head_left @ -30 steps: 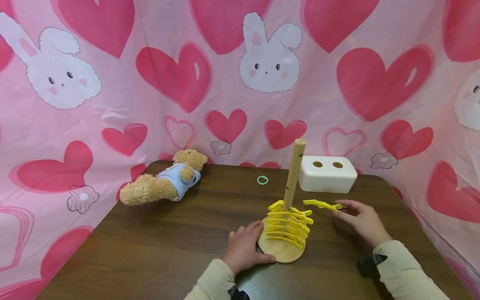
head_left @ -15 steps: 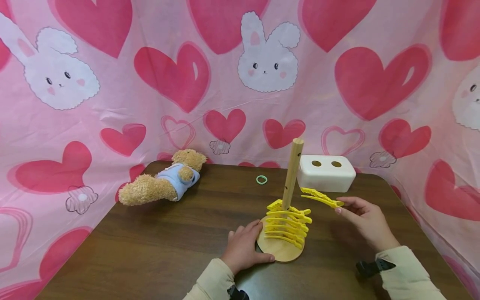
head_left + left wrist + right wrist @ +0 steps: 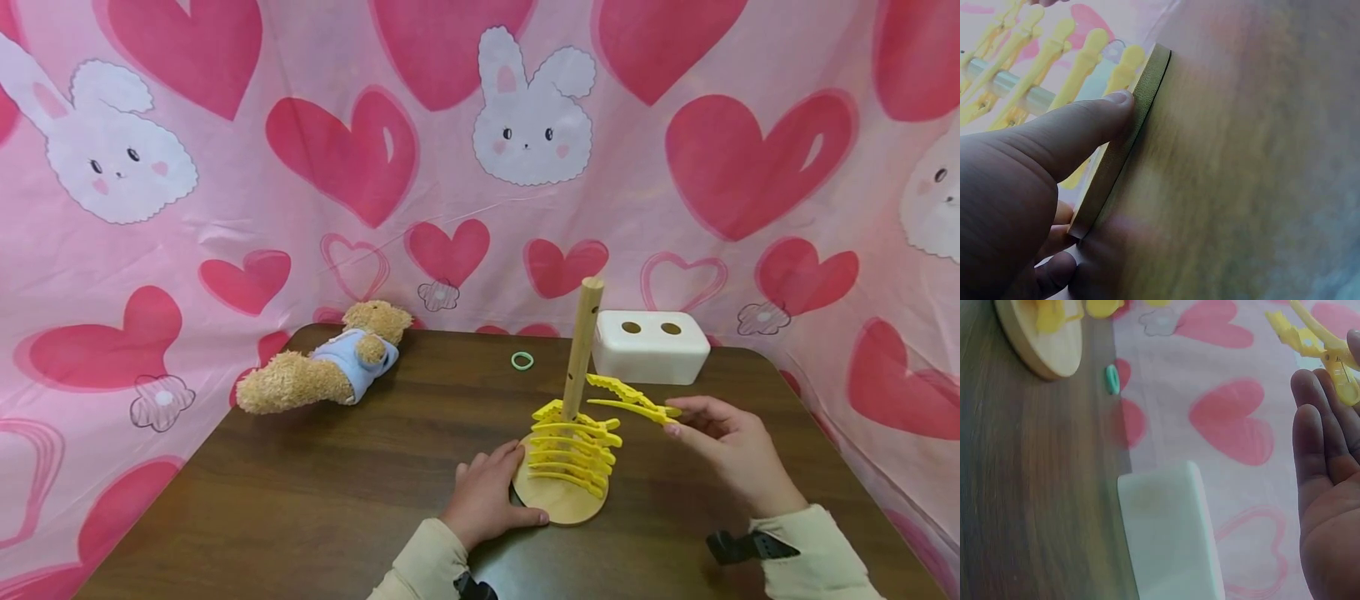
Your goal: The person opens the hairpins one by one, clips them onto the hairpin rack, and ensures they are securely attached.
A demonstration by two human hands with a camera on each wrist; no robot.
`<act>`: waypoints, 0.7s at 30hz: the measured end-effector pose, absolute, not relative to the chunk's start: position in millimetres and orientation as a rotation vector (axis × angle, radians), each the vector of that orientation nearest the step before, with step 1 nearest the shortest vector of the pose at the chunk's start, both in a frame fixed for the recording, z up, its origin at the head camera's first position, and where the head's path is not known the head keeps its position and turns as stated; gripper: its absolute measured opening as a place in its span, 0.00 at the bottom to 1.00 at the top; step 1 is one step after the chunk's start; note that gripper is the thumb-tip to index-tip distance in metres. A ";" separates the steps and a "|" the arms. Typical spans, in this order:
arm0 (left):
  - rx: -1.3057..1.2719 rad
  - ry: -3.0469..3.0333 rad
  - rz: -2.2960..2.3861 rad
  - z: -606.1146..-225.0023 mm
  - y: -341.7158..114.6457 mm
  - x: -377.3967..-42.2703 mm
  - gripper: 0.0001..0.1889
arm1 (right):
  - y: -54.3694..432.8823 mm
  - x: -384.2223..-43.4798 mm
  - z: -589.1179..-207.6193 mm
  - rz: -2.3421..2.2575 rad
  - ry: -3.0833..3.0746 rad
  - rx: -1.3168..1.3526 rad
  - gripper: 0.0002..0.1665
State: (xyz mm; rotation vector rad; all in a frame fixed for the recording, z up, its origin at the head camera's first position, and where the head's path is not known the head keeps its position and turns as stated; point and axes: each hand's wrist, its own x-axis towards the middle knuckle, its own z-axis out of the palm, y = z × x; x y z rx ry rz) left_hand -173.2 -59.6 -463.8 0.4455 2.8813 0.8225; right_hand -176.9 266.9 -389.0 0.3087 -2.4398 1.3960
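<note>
A wooden stand, with an upright post (image 3: 582, 346) and a round base (image 3: 564, 510), bears several yellow hair clips (image 3: 573, 454) stacked along its lower post. My left hand (image 3: 487, 498) grips the base's rim, thumb at the front and fingers round the left side; the left wrist view shows the thumb (image 3: 1094, 122) against the disc's edge (image 3: 1113, 159). Just right of the post, my right hand (image 3: 738, 450) pinches another yellow hair clip (image 3: 630, 400) by its tail, above the stacked ones. Its two prongs are spread and point at the post. Whether they touch it I cannot tell.
Behind the stand is a white box (image 3: 651, 350) with two round holes on top. A small green ring (image 3: 522, 361) lies left of the box. At the back left lies a teddy bear (image 3: 330, 367) in blue clothing. A pink heart-patterned cloth (image 3: 450, 183) hangs behind the table.
The hair clip in my right hand has gone from closed prongs to spread ones, and has moved left to the post. My left hand has stayed on the base.
</note>
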 end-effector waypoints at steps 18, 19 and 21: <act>0.459 2.895 0.811 -466.3 -60.2 -174.7 0.54 | 254.1 -172.6 -383.2 1.570 -2.407 0.410 0.16; 0.459 2.897 0.809 -466.4 -60.1 -174.9 0.54 | 252.6 -172.6 -382.7 1.569 -2.409 0.420 0.16; 0.459 2.898 0.807 -466.8 -59.9 -175.5 0.54 | 249.5 -172.4 -381.5 1.573 -2.406 0.442 0.17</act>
